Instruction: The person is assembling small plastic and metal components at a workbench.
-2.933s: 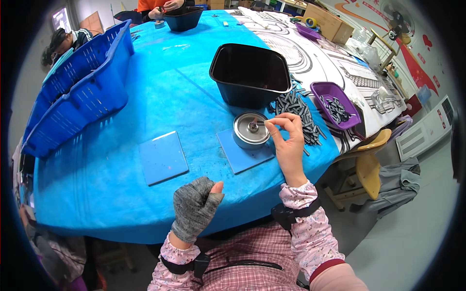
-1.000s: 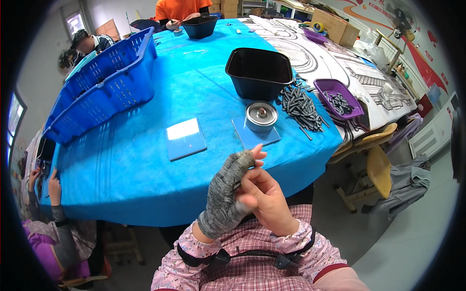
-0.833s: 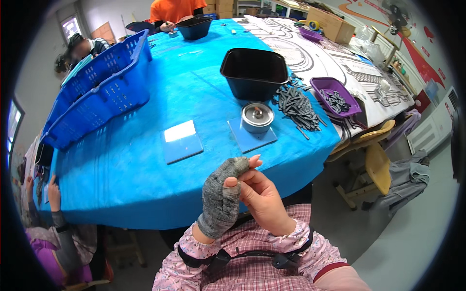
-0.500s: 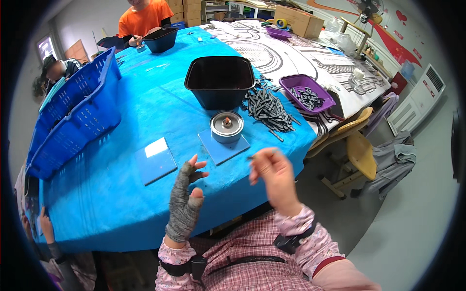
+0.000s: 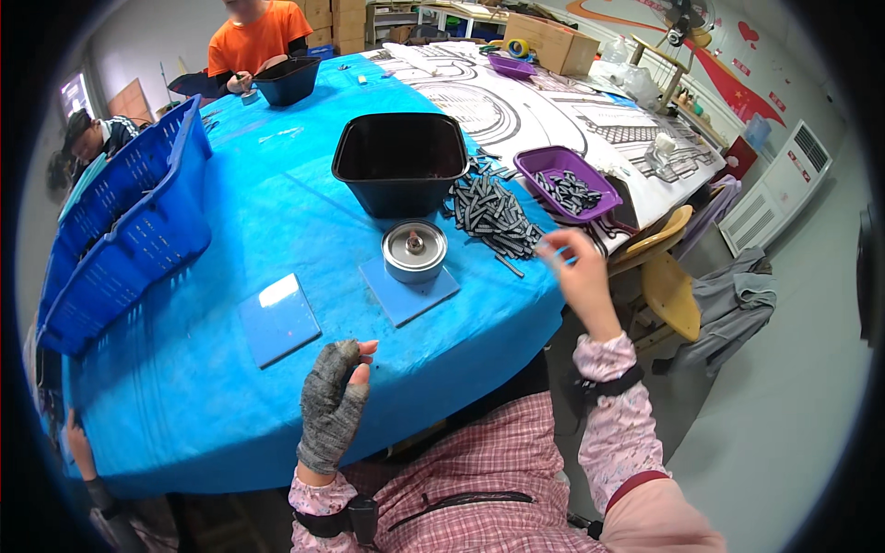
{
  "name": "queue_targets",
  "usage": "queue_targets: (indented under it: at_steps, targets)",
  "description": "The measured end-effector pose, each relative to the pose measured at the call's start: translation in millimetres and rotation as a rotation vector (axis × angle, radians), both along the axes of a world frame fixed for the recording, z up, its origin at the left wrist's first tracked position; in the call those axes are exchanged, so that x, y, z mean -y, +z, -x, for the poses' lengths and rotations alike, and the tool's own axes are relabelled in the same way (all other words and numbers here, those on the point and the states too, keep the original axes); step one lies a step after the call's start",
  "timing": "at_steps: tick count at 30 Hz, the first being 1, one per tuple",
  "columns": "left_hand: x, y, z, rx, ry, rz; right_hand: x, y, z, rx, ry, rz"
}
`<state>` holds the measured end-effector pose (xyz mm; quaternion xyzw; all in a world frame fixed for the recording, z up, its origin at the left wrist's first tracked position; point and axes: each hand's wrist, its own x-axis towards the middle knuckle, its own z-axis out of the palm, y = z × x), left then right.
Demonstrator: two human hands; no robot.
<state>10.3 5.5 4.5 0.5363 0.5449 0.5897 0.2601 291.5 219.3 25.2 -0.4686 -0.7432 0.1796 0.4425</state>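
Observation:
My left hand (image 5: 334, 405), in a grey fingerless glove, is at the front of the blue-covered table. Its fingers are curled in toward the thumb, and whatever they may hold is hidden. Over at the right, my bare right hand (image 5: 583, 276) reaches to the edge of a pile of small grey-black strips (image 5: 493, 212). Blur hides whether its fingertips have hold of one. Between the hands, a round metal tin (image 5: 414, 258) with a small reddish tip at its centre stands on a blue tile (image 5: 392, 300). A second blue tile (image 5: 279, 323) lies to its left.
Behind the tin stands a black tub (image 5: 398, 189). A purple tray (image 5: 525, 166) of strips sits beyond the pile. A large blue crate (image 5: 138, 221) fills the left side. Across the table, a person in orange (image 5: 258, 41) works by another black tub (image 5: 288, 85).
My right hand has moved right, from in front of the tin to the strip pile, and the dark strip it held no longer shows. My left hand's fingers have curled in.

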Motion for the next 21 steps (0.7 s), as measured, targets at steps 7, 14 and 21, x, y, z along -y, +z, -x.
queue_targets:
  at_steps: [7, 14, 21]
  targets:
    - [0, 1, 0, -0.062, -0.022, 0.026, 16, -26, 16, 0.31, -0.035, -0.185]
    - [6, 12, -20, 0.318, 0.001, -0.017, 87, 20, 55, 0.081, 0.339, -0.097]
    - [0, 19, -31, 0.1, 0.151, -0.033, 123, 29, 85, -0.055, 0.593, -0.17]
